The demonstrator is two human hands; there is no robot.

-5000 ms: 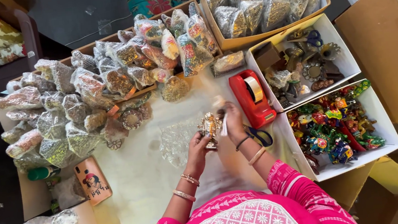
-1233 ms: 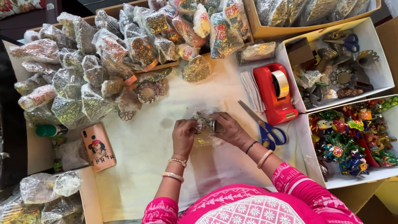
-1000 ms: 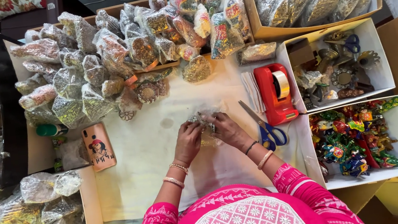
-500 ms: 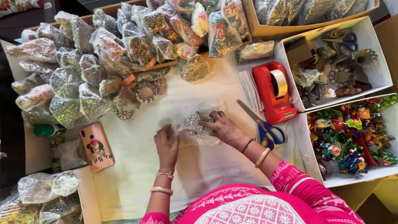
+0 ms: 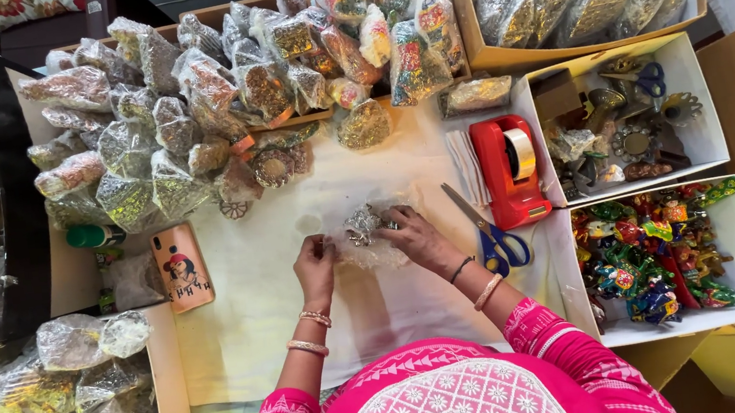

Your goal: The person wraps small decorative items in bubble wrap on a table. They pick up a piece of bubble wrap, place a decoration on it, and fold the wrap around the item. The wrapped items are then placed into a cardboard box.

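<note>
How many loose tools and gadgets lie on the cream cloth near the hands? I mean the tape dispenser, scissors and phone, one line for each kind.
Red tape dispenser: 1
Blue-handled scissors: 1
Phone in orange case: 1
Total: 3

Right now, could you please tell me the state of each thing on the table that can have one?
Left hand: pinching the clear wrap's edge.
Right hand: on the silver ornament.
Silver ornament: lying on clear wrap, not yet enclosed.
Scissors: closed, flat.
Red tape dispenser: loaded, upright.
Phone: face down.
</note>
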